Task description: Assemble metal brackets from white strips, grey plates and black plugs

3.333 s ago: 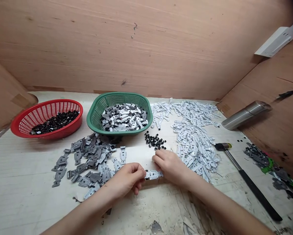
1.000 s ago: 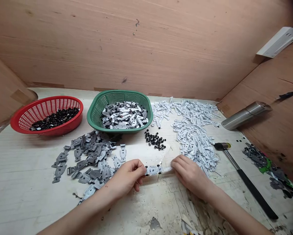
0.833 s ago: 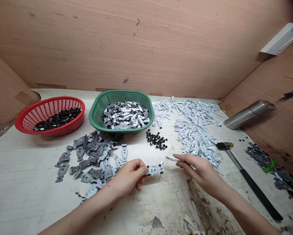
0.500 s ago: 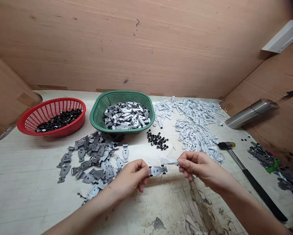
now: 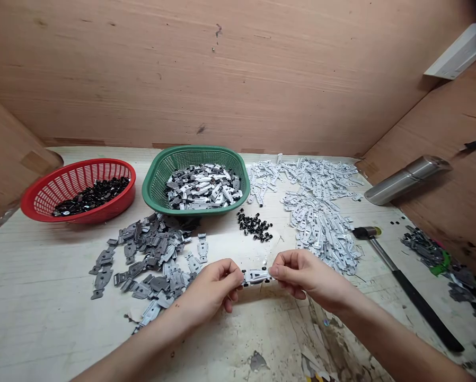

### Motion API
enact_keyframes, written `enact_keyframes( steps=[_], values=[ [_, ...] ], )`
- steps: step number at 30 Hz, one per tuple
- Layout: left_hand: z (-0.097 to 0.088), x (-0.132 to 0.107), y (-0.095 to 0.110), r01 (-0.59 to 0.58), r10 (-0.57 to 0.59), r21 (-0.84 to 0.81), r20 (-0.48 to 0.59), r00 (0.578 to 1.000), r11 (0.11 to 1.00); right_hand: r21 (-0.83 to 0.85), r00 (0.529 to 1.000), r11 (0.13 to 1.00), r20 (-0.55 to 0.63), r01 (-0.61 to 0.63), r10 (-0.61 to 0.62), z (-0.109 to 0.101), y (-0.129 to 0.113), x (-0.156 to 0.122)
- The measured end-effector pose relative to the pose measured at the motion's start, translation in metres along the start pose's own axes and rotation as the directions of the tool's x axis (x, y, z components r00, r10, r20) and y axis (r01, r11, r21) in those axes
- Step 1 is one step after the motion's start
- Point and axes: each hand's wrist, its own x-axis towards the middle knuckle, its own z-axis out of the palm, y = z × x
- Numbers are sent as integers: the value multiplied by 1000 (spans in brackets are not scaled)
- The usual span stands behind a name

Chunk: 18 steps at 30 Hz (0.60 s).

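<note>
Pinched at its left end by my left hand (image 5: 218, 284) is a toy car chassis, grey with small black wheels (image 5: 265, 280). A white toy car body piece (image 5: 257, 275) lies over the top of this chassis, its right end between the thumb and finger of my right hand (image 5: 301, 273). Whether the two parts are locked together I cannot tell. Just behind my hands is a small heap of black wheels (image 5: 254, 226). Grey chassis plates (image 5: 158, 249) are piled left of my left hand, and white body pieces (image 5: 321, 228) are heaped behind my right hand.
A green basket (image 5: 150, 196) holds assembled pieces; a red basket (image 5: 103, 212) holds small black parts. On the right lie a hammer (image 5: 416, 302), a steel cylinder (image 5: 407, 180) and a pile of mixed grey and green parts (image 5: 440, 260). Wooden boards (image 5: 238, 74) enclose the table.
My right hand has moved left and brought the white body piece down onto the grey chassis. My left hand keeps its hold on the chassis.
</note>
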Motion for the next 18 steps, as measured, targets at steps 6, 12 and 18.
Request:
enact_keyframes(
  steps=[6,12,18],
  values=[
    [-1,0,0,-2,2,23,14,1000,1000,4,1000,1000,28,6,-7,1,-1,0],
    [-2,-1,-1,-23,21,41,59,998,999,0,1000,1000,-4,-22,22,-3,4,2],
    [-5,0,-3,-80,69,149,77,995,986,4,999,999,-24,-35,35,-5,11,5]
  ],
)
